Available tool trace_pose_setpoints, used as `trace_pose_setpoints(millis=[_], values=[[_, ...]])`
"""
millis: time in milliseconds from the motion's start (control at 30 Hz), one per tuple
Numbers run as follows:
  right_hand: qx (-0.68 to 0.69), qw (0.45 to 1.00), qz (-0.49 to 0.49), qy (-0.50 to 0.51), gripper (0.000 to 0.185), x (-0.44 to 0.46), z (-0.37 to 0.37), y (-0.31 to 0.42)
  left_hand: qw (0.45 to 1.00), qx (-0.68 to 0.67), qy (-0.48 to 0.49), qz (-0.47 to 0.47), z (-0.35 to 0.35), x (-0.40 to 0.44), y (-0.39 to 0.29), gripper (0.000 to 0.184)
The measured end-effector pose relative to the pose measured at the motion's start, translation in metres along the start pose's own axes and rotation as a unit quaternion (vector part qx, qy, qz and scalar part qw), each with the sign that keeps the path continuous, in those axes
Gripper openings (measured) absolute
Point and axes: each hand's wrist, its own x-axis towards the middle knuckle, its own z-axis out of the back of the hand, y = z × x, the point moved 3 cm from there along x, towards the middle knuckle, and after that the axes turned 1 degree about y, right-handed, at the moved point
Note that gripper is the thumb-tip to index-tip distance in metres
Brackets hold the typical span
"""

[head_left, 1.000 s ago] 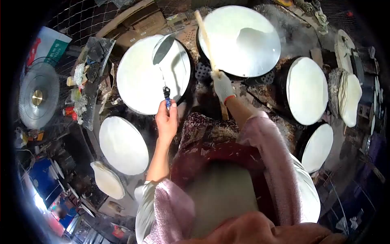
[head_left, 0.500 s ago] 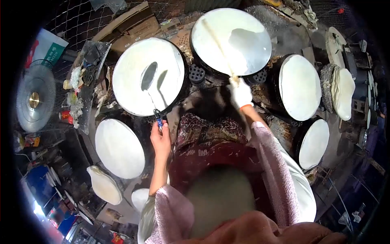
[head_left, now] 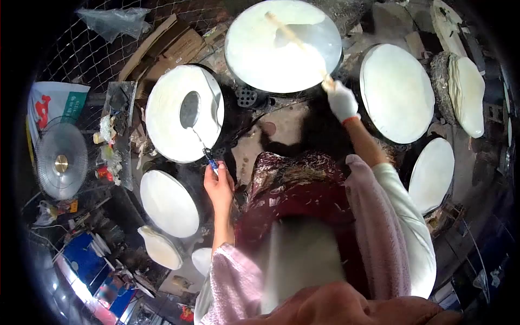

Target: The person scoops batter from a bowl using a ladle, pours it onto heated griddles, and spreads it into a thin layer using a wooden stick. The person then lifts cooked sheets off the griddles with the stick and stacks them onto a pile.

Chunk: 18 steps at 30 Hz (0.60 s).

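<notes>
In my bare left hand is the blue handle of a long-shanked metal tool with a flat round head. That head lies over a white round sheet on the left griddle, whose right edge looks wavy and lifted. My right hand, in a white glove with an orange cuff, closes round a pale wooden stick. The stick reaches across the large round griddle at the back, which has a white layer with a greyer, shiny patch on its right side.
More white-covered rounds stand around me: two on the right and one on the left. Stacks of white sheets lie at far right and lower left. A fan stands at far left, cardboard behind.
The view has shifted. My right hand and the stick's near end have moved right over the back griddle. The left sheet's right edge now looks more wrinkled, with the tool still over it.
</notes>
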Motion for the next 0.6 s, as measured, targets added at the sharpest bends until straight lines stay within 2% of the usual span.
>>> trace_pose_setpoints(millis=[33, 67, 167, 233, 267, 333, 400, 433, 500, 533, 567, 600], values=[[0.026, 0.999, -0.005, -0.043, 0.036, 0.019, -0.005, -0.021, 1.0, 0.001, -0.004, 0.001, -0.008, -0.002, -0.003, 0.011], [0.094, 0.996, -0.006, -0.01, 0.034, 0.024, -0.002, -0.022, 1.0, -0.009, -0.005, 0.004, -0.015, -0.004, -0.006, 0.011], [0.161, 0.979, -0.05, 0.116, 0.045, 0.013, -0.022, -0.029, 1.0, 0.001, -0.006, 0.009, -0.03, -0.01, -0.01, 0.015], [0.018, 0.988, 0.063, 0.137, 0.047, -0.028, -0.009, -0.01, 1.0, -0.006, -0.004, 0.014, -0.04, -0.017, -0.015, 0.014], [0.014, 0.989, 0.064, 0.129, 0.046, -0.026, 0.002, -0.011, 1.0, -0.002, -0.009, 0.014, -0.044, -0.02, -0.017, 0.014], [0.012, 0.991, 0.062, 0.121, 0.046, -0.022, 0.026, -0.017, 1.0, -0.002, -0.021, 0.022, -0.051, -0.025, -0.02, 0.013], [0.026, 0.996, 0.018, 0.086, 0.038, 0.017, 0.042, -0.023, 0.999, 0.003, -0.024, 0.024, -0.057, -0.028, -0.023, 0.013], [-0.004, 0.995, -0.045, 0.085, 0.036, 0.039, 0.044, -0.028, 0.999, 0.005, -0.024, 0.022, -0.059, -0.029, -0.024, 0.013], [-0.087, 0.978, 0.169, -0.085, 0.036, 0.063, 0.041, -0.033, 0.999, 0.003, -0.03, 0.032, -0.069, -0.032, -0.03, 0.013], [-0.019, 0.988, 0.135, -0.073, 0.023, 0.062, 0.037, -0.033, 0.999, 0.009, -0.025, 0.036, -0.071, -0.031, -0.03, 0.013], [0.17, 0.984, -0.008, 0.044, 0.026, 0.055, 0.024, -0.036, 0.999, 0.013, -0.019, 0.04, -0.073, -0.029, -0.03, 0.013], [0.156, 0.981, 0.111, 0.005, 0.031, 0.032, 0.017, -0.037, 0.999, 0.017, -0.012, 0.036, -0.075, -0.026, -0.03, 0.013]])
